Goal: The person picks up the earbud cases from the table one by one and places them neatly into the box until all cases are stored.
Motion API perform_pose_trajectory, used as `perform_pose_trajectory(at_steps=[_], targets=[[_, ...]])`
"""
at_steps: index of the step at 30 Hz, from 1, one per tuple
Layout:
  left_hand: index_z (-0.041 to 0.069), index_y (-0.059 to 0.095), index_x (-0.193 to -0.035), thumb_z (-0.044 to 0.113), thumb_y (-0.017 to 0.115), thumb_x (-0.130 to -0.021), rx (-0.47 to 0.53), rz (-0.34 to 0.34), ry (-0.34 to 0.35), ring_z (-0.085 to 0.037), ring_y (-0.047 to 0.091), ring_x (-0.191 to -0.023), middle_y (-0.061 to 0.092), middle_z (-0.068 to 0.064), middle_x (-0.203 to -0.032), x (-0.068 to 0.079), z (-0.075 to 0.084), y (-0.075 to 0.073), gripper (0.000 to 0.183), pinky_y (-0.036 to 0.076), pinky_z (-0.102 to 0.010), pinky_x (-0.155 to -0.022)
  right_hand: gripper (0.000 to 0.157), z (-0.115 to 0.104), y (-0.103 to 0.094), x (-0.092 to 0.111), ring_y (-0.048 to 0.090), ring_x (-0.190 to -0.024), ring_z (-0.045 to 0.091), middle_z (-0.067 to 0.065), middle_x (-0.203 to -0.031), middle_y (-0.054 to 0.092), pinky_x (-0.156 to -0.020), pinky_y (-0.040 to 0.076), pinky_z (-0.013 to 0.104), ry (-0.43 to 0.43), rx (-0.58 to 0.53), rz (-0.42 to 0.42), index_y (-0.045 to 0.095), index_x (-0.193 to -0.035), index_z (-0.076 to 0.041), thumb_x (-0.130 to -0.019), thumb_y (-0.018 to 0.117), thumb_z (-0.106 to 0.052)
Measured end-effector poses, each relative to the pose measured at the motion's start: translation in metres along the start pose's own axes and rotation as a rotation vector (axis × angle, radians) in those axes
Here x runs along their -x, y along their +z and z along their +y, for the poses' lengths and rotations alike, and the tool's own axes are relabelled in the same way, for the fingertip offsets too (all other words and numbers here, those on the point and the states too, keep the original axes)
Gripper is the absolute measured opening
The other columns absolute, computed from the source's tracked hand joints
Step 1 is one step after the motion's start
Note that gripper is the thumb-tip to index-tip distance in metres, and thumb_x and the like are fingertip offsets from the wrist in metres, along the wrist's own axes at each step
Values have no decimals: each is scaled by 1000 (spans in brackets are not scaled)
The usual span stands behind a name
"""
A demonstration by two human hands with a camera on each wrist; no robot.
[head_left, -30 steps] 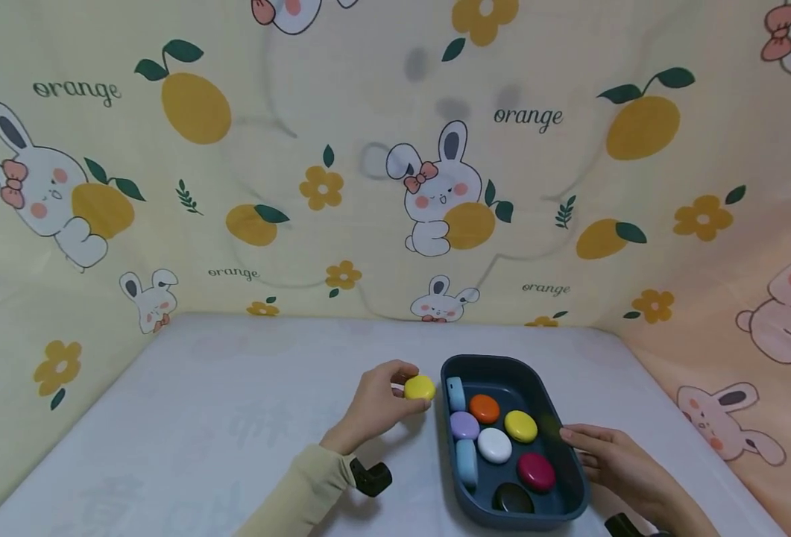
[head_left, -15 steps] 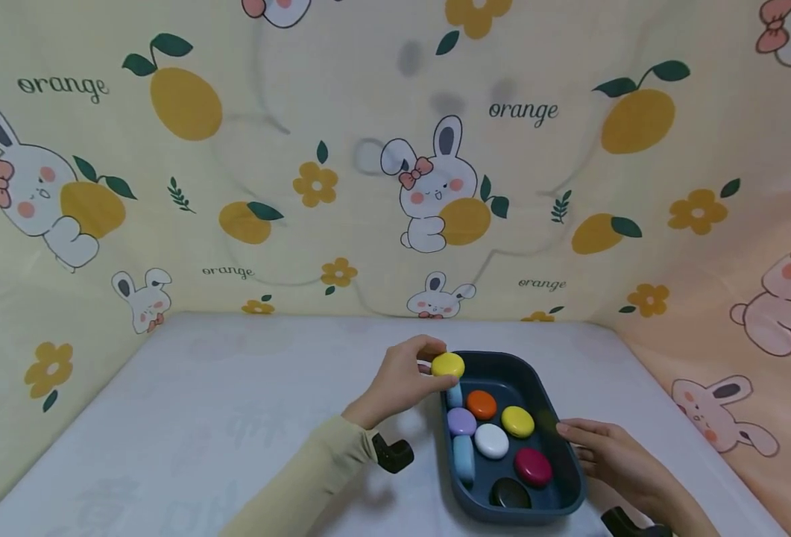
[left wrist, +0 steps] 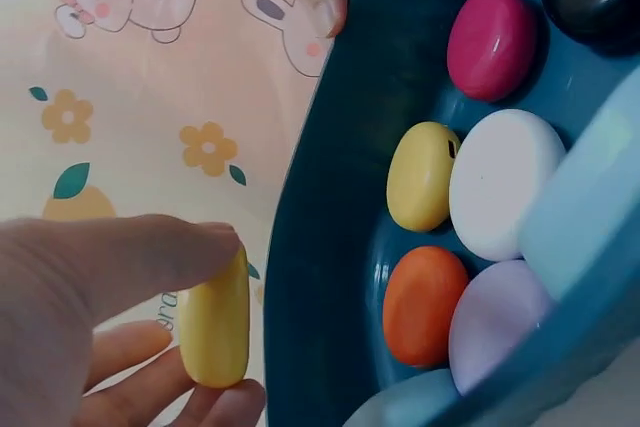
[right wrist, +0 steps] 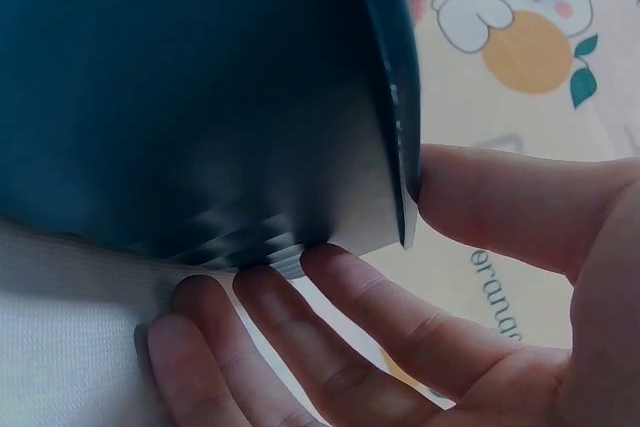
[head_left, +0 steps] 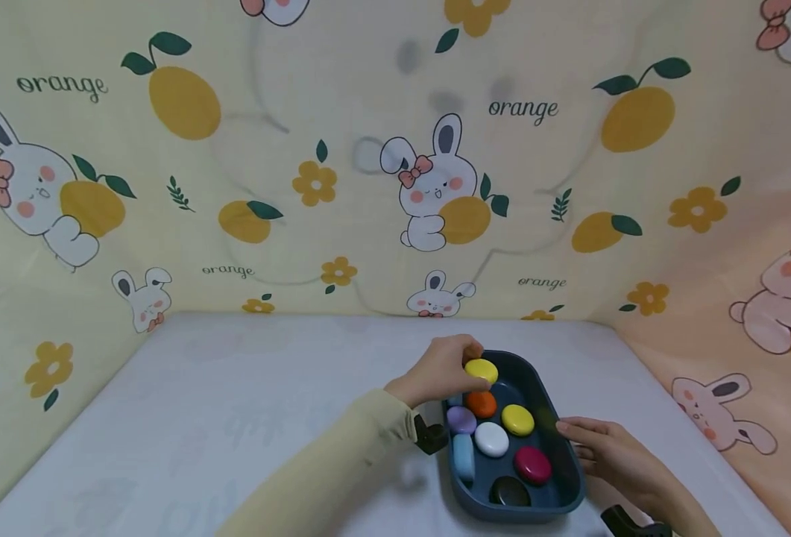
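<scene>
My left hand point(head_left: 438, 369) pinches a glossy yellow pebble-shaped disc point(head_left: 481, 371) between thumb and fingers, above the far end of a dark blue tray point(head_left: 502, 514). In the left wrist view the yellow disc stands on edge between thumb and fingertips, apart from the tray wall. At the tray's right side my right hand point(head_left: 626, 459) holds it, thumb against the rim and fingertips at the outer wall in the right wrist view. Inside lie an orange disc point(head_left: 481, 404), a second yellow disc point(head_left: 518, 420), a purple one point(head_left: 461, 419) and a white one point(head_left: 492, 440).
The tray also holds a magenta disc point(head_left: 533, 465), a black disc point(head_left: 510, 491) and light blue pieces point(head_left: 464, 457) along its left wall. It stands on a white table point(head_left: 234, 418). Behind rises a printed cloth point(head_left: 341, 97) with rabbits and oranges.
My left hand has carried the yellow disc rightward from beside the tray, over its left rim, to above its far end. The right hand has stayed at the tray's right side.
</scene>
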State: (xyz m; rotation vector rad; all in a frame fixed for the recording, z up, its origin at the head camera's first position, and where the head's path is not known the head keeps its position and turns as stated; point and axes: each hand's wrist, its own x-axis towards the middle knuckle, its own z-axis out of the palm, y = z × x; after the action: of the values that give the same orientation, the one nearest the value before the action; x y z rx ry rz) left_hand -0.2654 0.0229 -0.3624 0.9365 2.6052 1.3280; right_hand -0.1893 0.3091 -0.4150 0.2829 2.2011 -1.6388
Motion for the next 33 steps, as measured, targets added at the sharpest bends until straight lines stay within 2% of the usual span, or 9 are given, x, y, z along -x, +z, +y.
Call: perform_pose_trajectory(at_steps=[7, 13, 17, 25, 33], targets=[[-1, 62, -122, 17, 82, -81, -96, -16, -56, -12, 58, -91, 66, -8, -118, -12, 2, 8, 49, 50, -19, -82, 67, -1, 0, -1, 63, -101, 30, 24, -127, 58, -90, 52, 47, -1, -14, -11, 41, -138, 15, -100, 56, -39], [-1, 63, -121, 14, 82, -80, -99, -25, -96, -15, 58, -93, 65, -9, -117, -14, -8, 12, 48, 50, -21, -83, 67, -1, 5, -1, 62, -101, 30, 23, -128, 58, -90, 52, 48, 7, -10, 8, 45, -136, 13, -99, 59, -41], [-2, 63, -121, 13, 80, -83, -83, -26, -96, -22, 59, -101, 64, -11, -115, -14, -13, 10, 44, 51, -25, -86, 70, 0, 6, -2, 63, -102, 30, 25, -130, 56, -90, 52, 49, 2, 0, 20, 44, -137, 12, -97, 61, -43], [-1, 61, -122, 13, 77, -86, -13, -15, -71, -26, 59, -105, 64, -12, -116, -12, -15, 6, 42, 50, -25, -87, 70, 2, 4, -2, 63, -101, 30, 24, -129, 57, -90, 52, 47, 7, -5, 24, 44, -137, 12, -97, 61, -42], [5, 63, -121, 22, 76, -88, 48, 42, -30, -21, 60, -105, 65, -7, -116, 4, -21, -3, 39, 50, -25, -89, 68, 0, 5, -1, 61, -104, 32, 26, -129, 56, -90, 51, 50, 4, -6, 3, 42, -137, 15, -99, 58, -40]])
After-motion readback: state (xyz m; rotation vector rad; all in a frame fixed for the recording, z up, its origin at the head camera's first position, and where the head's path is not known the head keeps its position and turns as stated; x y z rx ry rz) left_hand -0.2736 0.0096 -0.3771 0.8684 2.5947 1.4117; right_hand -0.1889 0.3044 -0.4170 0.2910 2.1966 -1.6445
